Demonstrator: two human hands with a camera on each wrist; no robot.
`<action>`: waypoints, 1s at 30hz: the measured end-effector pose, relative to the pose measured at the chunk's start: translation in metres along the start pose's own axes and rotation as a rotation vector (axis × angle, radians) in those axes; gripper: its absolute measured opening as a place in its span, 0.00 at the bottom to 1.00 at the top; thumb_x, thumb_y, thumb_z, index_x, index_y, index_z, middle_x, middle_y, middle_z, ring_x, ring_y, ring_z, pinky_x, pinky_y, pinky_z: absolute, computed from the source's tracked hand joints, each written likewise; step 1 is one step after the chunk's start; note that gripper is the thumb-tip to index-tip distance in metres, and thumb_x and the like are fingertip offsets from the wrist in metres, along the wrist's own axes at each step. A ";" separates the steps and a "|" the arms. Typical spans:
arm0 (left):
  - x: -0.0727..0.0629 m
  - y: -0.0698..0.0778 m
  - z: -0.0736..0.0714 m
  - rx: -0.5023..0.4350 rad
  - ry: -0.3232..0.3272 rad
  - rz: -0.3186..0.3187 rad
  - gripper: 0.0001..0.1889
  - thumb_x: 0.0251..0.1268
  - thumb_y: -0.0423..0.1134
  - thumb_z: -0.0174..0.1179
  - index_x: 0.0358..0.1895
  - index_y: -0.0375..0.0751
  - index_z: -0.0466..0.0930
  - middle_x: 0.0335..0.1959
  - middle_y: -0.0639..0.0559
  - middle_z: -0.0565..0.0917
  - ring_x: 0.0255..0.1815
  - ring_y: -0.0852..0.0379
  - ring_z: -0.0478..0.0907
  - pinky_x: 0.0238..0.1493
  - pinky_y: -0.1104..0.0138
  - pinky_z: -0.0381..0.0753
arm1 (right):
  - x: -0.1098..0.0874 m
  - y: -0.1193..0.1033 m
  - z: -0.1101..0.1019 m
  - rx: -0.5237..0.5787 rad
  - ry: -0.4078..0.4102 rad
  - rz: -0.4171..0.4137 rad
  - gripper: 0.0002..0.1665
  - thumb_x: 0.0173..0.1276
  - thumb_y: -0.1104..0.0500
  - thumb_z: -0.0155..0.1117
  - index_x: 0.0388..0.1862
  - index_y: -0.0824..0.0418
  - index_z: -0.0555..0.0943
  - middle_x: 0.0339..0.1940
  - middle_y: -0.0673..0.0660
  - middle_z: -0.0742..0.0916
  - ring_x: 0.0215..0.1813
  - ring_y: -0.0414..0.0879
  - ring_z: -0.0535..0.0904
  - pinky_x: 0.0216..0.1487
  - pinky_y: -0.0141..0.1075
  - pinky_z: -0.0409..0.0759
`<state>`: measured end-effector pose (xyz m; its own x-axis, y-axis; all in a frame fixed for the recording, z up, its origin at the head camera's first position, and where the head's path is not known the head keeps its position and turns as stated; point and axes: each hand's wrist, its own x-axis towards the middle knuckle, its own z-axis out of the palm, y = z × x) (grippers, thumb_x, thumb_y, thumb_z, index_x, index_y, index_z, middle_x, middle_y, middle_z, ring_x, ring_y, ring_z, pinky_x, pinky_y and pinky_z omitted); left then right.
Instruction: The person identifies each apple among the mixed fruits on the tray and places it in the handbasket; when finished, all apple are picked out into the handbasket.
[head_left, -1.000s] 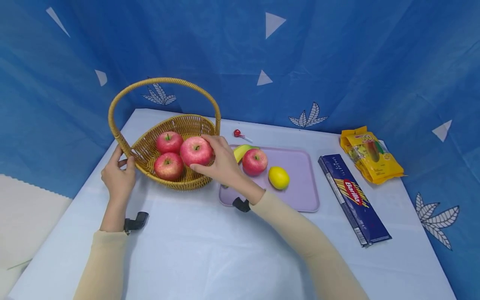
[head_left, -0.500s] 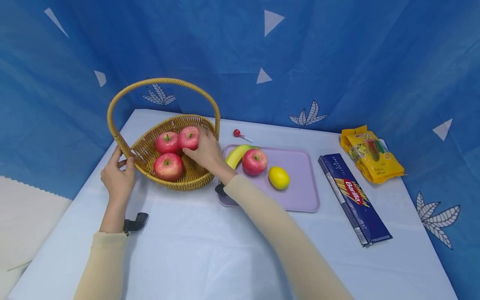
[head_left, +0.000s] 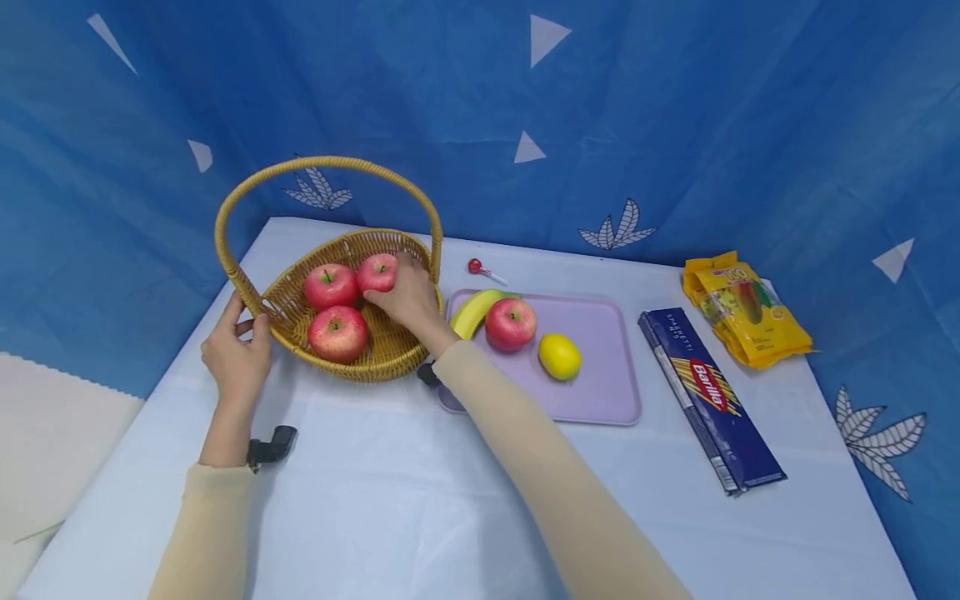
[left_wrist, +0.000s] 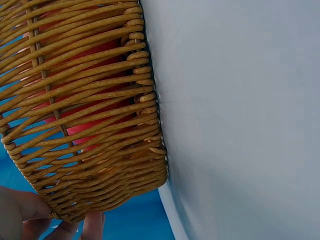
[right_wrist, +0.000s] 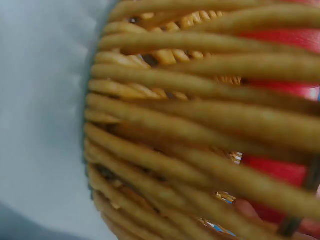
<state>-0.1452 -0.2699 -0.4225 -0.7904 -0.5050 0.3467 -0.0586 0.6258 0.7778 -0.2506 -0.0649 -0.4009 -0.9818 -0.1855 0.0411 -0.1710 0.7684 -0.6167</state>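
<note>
A wicker basket (head_left: 390, 367) with a tall arched handle stands at the left of the table. Its left end is pinched by my left hand (head_left: 238, 354), thumb and fingers at the rim below the handle's foot; the left wrist view has those fingertips curled on the weave. Inside the basket, my right hand (head_left: 414, 296) holds a red apple (head_left: 377, 272) at the back right, thumb in front and fingers partly hidden behind. Two more apples lie against it, one at the left (head_left: 330, 286) and one in front (head_left: 337, 335). Wickerwork covers most of the right wrist view.
Right of the basket, a lilac tray (head_left: 600, 392) bears a banana (head_left: 474, 312), an apple (head_left: 511, 325) and a lemon (head_left: 559, 357). A lollipop (head_left: 483, 269) lies behind it. Farther right are a blue spaghetti box (head_left: 708, 400) and a yellow snack bag (head_left: 746, 312).
My right hand has carried its apple back and down into the basket beside the other two. The left-hand apple has shifted slightly left. My left hand has stayed at the rim.
</note>
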 end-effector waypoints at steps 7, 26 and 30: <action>0.001 -0.001 0.000 0.010 0.000 0.008 0.22 0.72 0.35 0.53 0.67 0.48 0.73 0.64 0.41 0.77 0.52 0.30 0.80 0.69 0.46 0.54 | 0.003 0.000 0.004 0.010 -0.005 0.020 0.44 0.57 0.44 0.74 0.66 0.62 0.67 0.58 0.58 0.80 0.59 0.49 0.79 0.57 0.38 0.79; 0.000 0.000 -0.001 0.031 0.003 -0.014 0.22 0.72 0.36 0.53 0.68 0.50 0.72 0.65 0.43 0.77 0.54 0.34 0.81 0.65 0.47 0.67 | 0.006 -0.002 0.009 -0.010 -0.063 0.119 0.48 0.62 0.43 0.70 0.73 0.59 0.57 0.63 0.62 0.75 0.60 0.52 0.79 0.59 0.40 0.77; 0.000 0.001 -0.001 0.052 0.001 -0.010 0.22 0.72 0.36 0.53 0.67 0.50 0.73 0.65 0.44 0.77 0.54 0.37 0.82 0.54 0.45 0.76 | 0.005 -0.002 0.009 0.007 -0.075 0.125 0.50 0.63 0.45 0.69 0.75 0.59 0.54 0.65 0.64 0.74 0.61 0.54 0.79 0.60 0.41 0.77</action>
<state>-0.1447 -0.2695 -0.4209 -0.7888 -0.5122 0.3396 -0.0986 0.6509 0.7527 -0.2540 -0.0731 -0.4065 -0.9864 -0.1339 -0.0950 -0.0469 0.7843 -0.6186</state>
